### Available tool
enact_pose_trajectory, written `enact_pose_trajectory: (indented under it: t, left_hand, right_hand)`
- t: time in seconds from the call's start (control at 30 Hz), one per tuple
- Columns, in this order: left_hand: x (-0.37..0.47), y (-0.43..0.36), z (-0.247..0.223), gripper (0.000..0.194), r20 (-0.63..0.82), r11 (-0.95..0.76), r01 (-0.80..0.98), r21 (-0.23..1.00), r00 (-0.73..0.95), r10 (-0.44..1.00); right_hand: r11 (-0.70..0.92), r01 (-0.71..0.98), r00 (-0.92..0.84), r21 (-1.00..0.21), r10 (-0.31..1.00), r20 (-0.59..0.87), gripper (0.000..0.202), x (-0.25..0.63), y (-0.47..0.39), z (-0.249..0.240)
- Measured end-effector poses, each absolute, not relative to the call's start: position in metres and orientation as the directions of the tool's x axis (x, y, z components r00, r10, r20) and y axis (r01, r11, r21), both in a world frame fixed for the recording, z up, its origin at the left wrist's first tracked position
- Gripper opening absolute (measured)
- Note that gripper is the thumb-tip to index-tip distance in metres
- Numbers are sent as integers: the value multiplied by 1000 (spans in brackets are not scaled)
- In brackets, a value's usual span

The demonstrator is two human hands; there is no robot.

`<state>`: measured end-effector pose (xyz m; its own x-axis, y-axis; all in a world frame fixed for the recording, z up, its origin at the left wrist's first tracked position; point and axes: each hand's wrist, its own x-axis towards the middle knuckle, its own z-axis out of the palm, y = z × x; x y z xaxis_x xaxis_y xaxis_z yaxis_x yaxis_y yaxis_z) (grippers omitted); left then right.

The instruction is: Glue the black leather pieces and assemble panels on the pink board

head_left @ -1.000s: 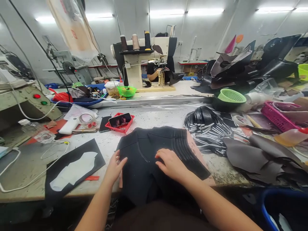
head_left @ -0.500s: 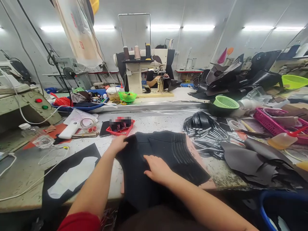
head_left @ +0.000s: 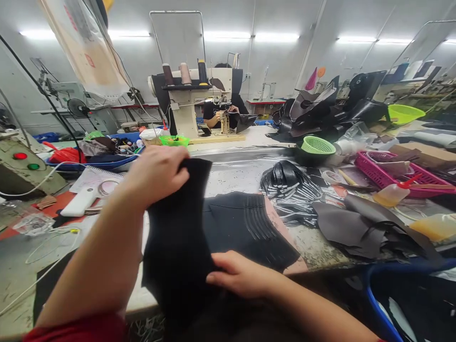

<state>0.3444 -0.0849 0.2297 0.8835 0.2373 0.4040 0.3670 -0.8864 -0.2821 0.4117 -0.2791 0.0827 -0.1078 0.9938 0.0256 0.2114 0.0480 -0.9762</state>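
Note:
A black, smooth panel [head_left: 176,228], of leather or fabric, is lifted off the bench in front of me. My left hand [head_left: 158,173] is closed on its upper edge and holds it up. Lower down, my right hand [head_left: 245,275] pinches the panel's right edge between thumb and fingers. Behind it, another black piece with raised curved ribs [head_left: 231,221] lies flat, partly covered by the lifted panel. Pink backing [head_left: 272,213] shows along that piece's right side. The fingertips of my left hand are partly hidden behind the panel.
Black strips with white ends [head_left: 290,187] lie in a bundle at the right, beside dark leather pieces [head_left: 351,228]. A pink basket [head_left: 370,168] and a glue bottle [head_left: 390,194] stand farther right. A co-worker's hands [head_left: 228,111] are at a sewing machine [head_left: 185,114] ahead.
My left hand has risen and moved left, lifting the black panel off the ribbed piece. My right hand has gone from lying on the panel to pinching its edge. The view has turned right.

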Motion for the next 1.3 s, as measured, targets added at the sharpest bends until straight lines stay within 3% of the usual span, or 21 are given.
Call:
enact_pose_trajectory:
  t: [0.1, 0.17, 0.3, 0.4, 0.6, 0.93, 1.13, 1.3]
  left_hand:
    - [411, -69, 197, 33, 39, -943, 285, -173, 958, 283]
    - [447, -64, 163, 30, -140, -959, 262, -108, 951, 275]
    - [486, -67, 95, 24, -268, -967, 245, -68, 929, 254]
    - [497, -68, 64, 27, -321, -965, 256, -46, 912, 257]
    - [505, -56, 49, 33, -351, -955, 298, -8, 893, 282]
    - [513, -61, 50, 28, -348, -952, 305, -2, 892, 287]
    - [492, -68, 58, 29, -146, -927, 366, 85, 924, 352]
    - [426, -47, 60, 30, 26, -808, 544, 225, 826, 563]
  right_hand:
    - [-94, 47, 92, -994, 992, -90, 24, 437, -305, 71]
    - [-283, 169, 277, -944, 933, -230, 19, 453, -317, 56]
    - [-620, 548, 602, -562, 759, -248, 16, 468, -329, 29]
    - [-641, 583, 632, -500, 744, -216, 20, 469, -332, 19]
    - [-573, 585, 592, -574, 786, -182, 24, 473, -333, 16]
    - [-610, 569, 635, -552, 752, -175, 24, 478, -328, 11]
    - [-687, 636, 680, -350, 714, -166, 18, 476, -330, 19]
    - [-571, 698, 618, -432, 785, -39, 12, 479, -319, 38]
